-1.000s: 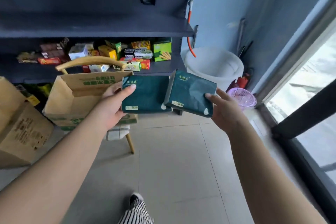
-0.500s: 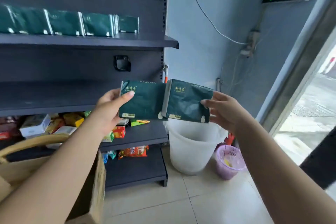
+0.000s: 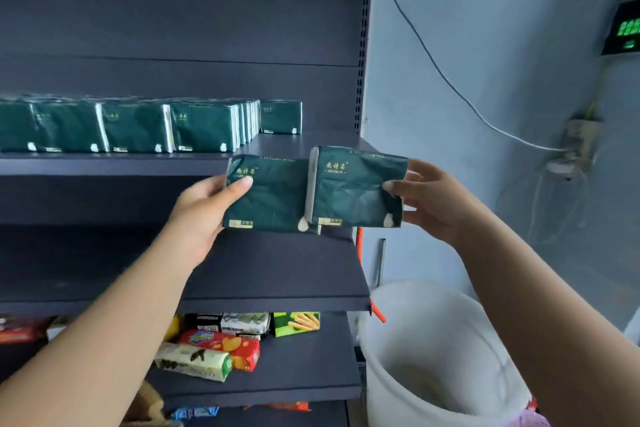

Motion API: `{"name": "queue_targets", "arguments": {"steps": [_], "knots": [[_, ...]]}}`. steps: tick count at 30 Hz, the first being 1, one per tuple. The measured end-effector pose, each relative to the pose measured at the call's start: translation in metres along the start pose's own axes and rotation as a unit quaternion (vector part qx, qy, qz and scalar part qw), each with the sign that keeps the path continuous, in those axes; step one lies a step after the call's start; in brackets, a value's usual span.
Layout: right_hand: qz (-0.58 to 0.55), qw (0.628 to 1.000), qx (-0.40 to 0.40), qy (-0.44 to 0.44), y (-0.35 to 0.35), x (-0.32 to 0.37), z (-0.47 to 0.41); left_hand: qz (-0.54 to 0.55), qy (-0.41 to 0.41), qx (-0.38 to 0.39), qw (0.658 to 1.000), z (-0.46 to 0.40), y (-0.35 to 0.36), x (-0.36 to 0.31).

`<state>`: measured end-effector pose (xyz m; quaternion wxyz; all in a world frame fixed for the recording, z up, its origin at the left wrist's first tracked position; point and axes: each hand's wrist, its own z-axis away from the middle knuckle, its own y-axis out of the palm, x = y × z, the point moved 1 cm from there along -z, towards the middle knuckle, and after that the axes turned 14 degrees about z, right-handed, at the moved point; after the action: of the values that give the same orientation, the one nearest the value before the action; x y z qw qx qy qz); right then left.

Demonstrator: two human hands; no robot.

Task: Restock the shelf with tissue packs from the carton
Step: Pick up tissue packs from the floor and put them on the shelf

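Your two arms reach up from the bottom of the view. Your left hand (image 3: 204,208) holds a green pack (image 3: 266,194) by its left edge, with the thumb curled over the front. Your right hand (image 3: 433,201) holds a second pack (image 3: 356,187) by its right edge, pinched between thumb and fingers. The two packs sit side by side and touch in the middle. The right one sits a little in front of the left one. Both are up in the air, in front of the shelf (image 3: 304,146) edge and just below its top.

Low on the right is a white bucket (image 3: 433,357). Low on the left, snack boxes (image 3: 221,347) lie on a lower shelf.

Farther back, on the shelf, a row of packs (image 3: 138,126) stands upright, front faces out. One more pack (image 3: 281,116) stands alone at the back, right of the row. The shelf is bare in front of it. A white cable (image 3: 450,87) runs down the blue wall on the right.
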<state>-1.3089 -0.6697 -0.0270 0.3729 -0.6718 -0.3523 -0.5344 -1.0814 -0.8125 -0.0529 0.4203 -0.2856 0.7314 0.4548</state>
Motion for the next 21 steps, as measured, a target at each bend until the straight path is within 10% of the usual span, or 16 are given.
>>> {"name": "queue_targets", "arguments": {"steps": [21], "knots": [[0.141,0.987,0.068,-0.024,0.034,0.022,-0.393,-0.235,0.157,-0.17,0.944,-0.192,0.027,0.027]]}}
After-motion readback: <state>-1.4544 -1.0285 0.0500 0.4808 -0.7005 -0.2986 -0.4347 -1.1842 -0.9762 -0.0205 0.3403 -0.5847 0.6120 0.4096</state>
